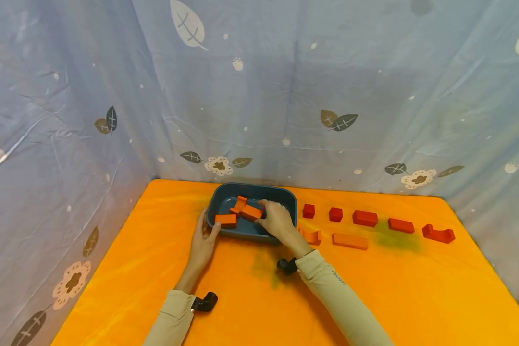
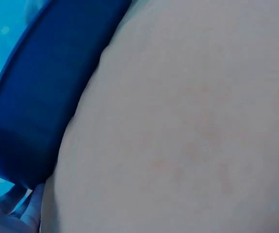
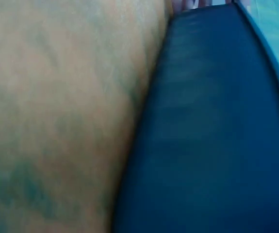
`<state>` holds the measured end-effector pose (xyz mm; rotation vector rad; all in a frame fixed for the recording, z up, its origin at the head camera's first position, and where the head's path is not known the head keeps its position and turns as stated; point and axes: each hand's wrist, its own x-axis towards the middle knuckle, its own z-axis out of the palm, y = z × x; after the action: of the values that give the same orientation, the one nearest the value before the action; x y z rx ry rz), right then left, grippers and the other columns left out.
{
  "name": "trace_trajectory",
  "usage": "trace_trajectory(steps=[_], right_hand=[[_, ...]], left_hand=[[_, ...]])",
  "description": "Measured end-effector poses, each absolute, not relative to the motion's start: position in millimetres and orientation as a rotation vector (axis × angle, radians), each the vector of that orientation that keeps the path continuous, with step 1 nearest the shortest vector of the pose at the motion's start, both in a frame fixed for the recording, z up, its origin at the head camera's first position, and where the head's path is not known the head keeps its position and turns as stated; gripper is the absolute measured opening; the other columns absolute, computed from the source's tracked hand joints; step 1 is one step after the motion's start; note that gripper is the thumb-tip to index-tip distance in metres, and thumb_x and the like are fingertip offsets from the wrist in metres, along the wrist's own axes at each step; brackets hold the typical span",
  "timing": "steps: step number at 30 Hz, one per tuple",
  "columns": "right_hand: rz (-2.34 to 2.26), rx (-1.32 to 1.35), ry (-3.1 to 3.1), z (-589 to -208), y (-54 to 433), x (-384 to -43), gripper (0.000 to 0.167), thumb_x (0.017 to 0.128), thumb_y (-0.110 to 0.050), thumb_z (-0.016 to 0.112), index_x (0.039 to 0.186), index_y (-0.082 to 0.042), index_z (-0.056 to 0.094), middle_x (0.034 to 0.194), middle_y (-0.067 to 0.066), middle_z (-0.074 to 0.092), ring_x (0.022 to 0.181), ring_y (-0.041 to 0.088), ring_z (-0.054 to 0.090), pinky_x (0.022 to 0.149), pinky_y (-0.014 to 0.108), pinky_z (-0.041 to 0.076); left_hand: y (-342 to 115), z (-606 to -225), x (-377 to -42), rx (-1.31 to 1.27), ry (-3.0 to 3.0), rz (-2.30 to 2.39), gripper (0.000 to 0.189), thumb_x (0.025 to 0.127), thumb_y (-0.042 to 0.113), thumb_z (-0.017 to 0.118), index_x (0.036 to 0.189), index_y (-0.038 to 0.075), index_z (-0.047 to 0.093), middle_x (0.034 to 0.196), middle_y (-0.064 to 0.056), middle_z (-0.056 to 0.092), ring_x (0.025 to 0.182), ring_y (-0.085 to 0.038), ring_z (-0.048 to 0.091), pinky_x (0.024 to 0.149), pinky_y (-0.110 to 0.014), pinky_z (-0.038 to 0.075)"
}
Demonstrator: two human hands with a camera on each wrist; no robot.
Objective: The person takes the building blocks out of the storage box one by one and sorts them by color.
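A dark blue-grey tray (image 1: 251, 235) stands at the back of the table. At its front left corner my left hand (image 1: 202, 246) grips the side, thumb by the rim. Reaching in over the front right side, my right hand (image 1: 278, 220) pinches an orange rectangular block (image 1: 252, 213) between thumb and fingers. Just left of that block lies an orange piece with a curved cut-out (image 1: 240, 205). Another orange block (image 1: 226, 221) is by the tray's front left corner, near my left thumb. In both wrist views the tray wall (image 2: 47, 87) (image 3: 212, 121) appears beside blurred skin.
Right of the tray are an orange curved piece (image 1: 311, 236), partly behind my right wrist, and a long orange block (image 1: 349, 241). Behind them runs a row of red pieces: small cubes (image 1: 335, 215), longer blocks (image 1: 365, 218) and a curved one (image 1: 438, 234). A patterned curtain (image 1: 285, 96) hangs behind.
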<state>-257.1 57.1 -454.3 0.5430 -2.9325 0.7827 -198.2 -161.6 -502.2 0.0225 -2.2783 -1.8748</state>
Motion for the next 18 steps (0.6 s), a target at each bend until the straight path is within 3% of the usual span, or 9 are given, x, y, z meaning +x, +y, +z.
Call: trace_trajectory(steps=[4,7,11,15,18], right_hand=[[0.726,0.439,-3.043,-453.6,52.0,-261.9,0.073,0.078,-0.024,0.084,0.14,-0.004,0.051,0.094,0.008,0.071,0.077,0.024,0.067,0.072,0.039,0.058],[0.723,0.424,-3.059,-452.3,50.9,-264.6,0.076,0.079,-0.023,0.084,0.143,-0.006,0.047,0.083,0.006,0.07,0.07,0.023,0.065,0.069,0.039,0.058],[0.807,0.509,-2.964,-453.1,53.9,-264.7,0.056,0.082,-0.016,0.081,0.133,-0.008,0.059,0.078,0.003,0.067,0.063,0.018,0.06,0.061,0.032,0.055],[0.877,0.603,-2.821,-449.3,62.2,-261.2,0.028,0.081,-0.009,0.079,0.109,-0.01,0.075,0.091,0.007,0.07,0.06,0.015,0.053,0.053,0.025,0.044],[0.911,0.61,-2.797,-441.5,70.8,-259.1,0.02,0.079,-0.005,0.079,0.099,-0.01,0.079,0.099,0.01,0.071,0.057,0.015,0.046,0.049,0.023,0.035]], left_hand=[[-161.4,-502.1,-198.0,0.021,-2.268,-1.874,0.064,0.101,0.019,0.056,0.156,0.009,0.023,0.158,-0.013,0.028,0.141,-0.036,0.031,0.111,-0.055,0.031],[-161.5,-501.4,-197.4,0.03,-2.267,-1.867,0.064,0.101,0.02,0.056,0.155,0.009,0.024,0.157,-0.014,0.028,0.141,-0.037,0.031,0.111,-0.056,0.031],[-160.9,-500.6,-196.8,0.03,-2.282,-1.863,0.065,0.101,0.022,0.056,0.156,0.01,0.023,0.158,-0.012,0.027,0.142,-0.034,0.029,0.112,-0.054,0.03],[-160.3,-501.3,-196.4,0.023,-2.29,-1.866,0.066,0.101,0.024,0.056,0.156,0.011,0.022,0.159,-0.011,0.026,0.143,-0.033,0.028,0.113,-0.053,0.03],[-159.8,-502.0,-196.7,0.016,-2.287,-1.87,0.066,0.101,0.022,0.056,0.156,0.01,0.022,0.159,-0.012,0.026,0.143,-0.034,0.028,0.113,-0.053,0.03]])
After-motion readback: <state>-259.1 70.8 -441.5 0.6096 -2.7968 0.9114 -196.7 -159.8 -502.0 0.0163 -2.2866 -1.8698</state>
